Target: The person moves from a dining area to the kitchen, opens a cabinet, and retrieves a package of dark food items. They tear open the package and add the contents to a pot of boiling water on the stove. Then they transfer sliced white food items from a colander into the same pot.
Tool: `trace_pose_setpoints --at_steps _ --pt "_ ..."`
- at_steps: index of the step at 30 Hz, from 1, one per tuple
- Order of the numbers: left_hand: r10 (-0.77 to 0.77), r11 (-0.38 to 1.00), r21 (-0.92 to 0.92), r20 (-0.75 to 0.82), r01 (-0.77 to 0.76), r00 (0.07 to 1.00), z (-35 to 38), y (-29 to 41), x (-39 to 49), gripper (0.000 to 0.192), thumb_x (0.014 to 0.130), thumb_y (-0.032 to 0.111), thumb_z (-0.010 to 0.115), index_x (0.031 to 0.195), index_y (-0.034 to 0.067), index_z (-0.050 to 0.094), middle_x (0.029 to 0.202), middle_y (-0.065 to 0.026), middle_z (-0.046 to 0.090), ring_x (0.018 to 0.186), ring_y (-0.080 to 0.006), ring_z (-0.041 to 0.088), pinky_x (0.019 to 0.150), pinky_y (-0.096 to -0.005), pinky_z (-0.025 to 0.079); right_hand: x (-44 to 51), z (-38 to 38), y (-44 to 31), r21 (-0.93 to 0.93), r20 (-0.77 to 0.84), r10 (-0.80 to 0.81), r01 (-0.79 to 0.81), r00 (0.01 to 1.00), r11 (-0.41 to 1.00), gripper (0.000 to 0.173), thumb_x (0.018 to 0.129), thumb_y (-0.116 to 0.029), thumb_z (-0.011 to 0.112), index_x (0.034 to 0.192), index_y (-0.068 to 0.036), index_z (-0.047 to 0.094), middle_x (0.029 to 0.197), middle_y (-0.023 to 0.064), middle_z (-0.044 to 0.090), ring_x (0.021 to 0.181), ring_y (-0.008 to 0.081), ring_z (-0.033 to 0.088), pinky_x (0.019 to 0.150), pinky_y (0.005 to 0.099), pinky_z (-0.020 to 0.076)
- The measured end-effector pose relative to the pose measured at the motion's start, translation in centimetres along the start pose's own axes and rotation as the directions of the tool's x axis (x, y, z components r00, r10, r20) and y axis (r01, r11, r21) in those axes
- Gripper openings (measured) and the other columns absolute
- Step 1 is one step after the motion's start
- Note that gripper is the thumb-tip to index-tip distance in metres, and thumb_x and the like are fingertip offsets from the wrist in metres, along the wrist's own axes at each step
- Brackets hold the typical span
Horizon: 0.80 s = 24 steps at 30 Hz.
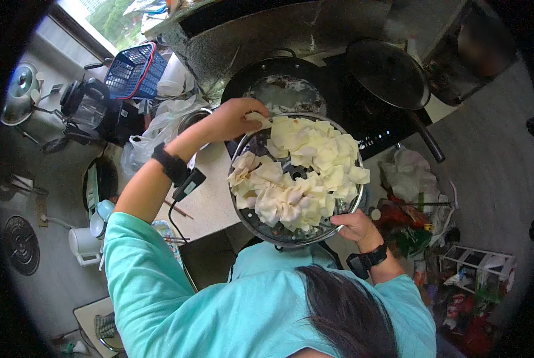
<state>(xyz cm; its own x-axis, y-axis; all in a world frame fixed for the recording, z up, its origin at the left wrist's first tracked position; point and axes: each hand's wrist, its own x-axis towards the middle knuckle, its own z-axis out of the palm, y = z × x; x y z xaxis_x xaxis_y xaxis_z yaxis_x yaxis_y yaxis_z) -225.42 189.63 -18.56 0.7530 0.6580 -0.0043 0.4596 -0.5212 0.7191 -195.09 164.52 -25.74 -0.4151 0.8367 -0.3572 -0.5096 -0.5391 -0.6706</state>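
My right hand point(358, 230) grips the lower right rim of a round metal-rimmed tray, which looks like an upturned glass pan lid point(249, 219). Many pale folded wontons point(320, 154) are heaped on it in a ring around its dark centre. Over the tray's upper left edge, my left hand point(238, 118) pinches one wonton point(258, 120) between thumb and fingers. Just beyond the tray sits a black wok point(244, 80) with cloudy, whitish liquid point(289, 96) and foam in it. The tray's far edge overlaps the near side of the wok.
A black frying pan point(387, 74) stands right of the wok, its handle point(430, 138) jutting towards me. Left on the pale counter point(213, 201) are plastic bags point(153, 129), a blender point(90, 103) and a blue basket point(130, 71). Chopsticks point(179, 209) lie nearer me.
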Motion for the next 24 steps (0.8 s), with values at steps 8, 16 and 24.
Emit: trace_pose_setpoints --at_steps 8,16,24 --pt "-0.126 0.992 0.023 -0.087 0.128 0.988 -1.7 -7.7 4.5 0.024 0.078 0.009 0.072 0.1 0.003 0.065 0.097 -0.0075 0.065 0.09 -0.0164 0.061 0.077 -0.0308 0.048 0.1 0.2 0.7 0.172 -0.047 0.002 0.006 0.999 0.985 0.066 0.078 0.011 0.058 0.139 -0.001 0.039 0.132 0.0155 0.054 0.119 0.031 0.055 0.101 0.0446 0.044" --pt "-0.068 0.909 0.398 -0.151 0.124 0.986 -2.0 -11.8 9.1 0.037 0.073 -0.005 0.053 0.107 0.003 0.066 0.108 -0.0203 0.064 0.103 -0.0381 0.059 0.086 -0.0458 0.048 -0.7 0.6 2.4 0.115 -0.275 -0.062 0.097 0.96 0.989 0.053 0.076 0.009 0.062 0.127 0.0 0.053 0.117 0.0122 0.063 0.105 0.0268 0.063 0.09 0.0378 0.0498" --pt "0.12 0.849 0.528 -0.181 -0.006 0.976 -3.6 -6.2 8.7 0.037 0.083 0.011 0.065 0.119 0.006 0.059 0.11 -0.0194 0.063 0.102 -0.0357 0.061 0.087 -0.0447 0.049 -0.3 0.5 2.2 0.106 -0.27 -0.023 0.054 0.963 0.993 0.068 0.071 0.008 0.063 0.136 -0.001 0.045 0.127 0.0139 0.059 0.117 0.0301 0.057 0.098 0.0437 0.0463"
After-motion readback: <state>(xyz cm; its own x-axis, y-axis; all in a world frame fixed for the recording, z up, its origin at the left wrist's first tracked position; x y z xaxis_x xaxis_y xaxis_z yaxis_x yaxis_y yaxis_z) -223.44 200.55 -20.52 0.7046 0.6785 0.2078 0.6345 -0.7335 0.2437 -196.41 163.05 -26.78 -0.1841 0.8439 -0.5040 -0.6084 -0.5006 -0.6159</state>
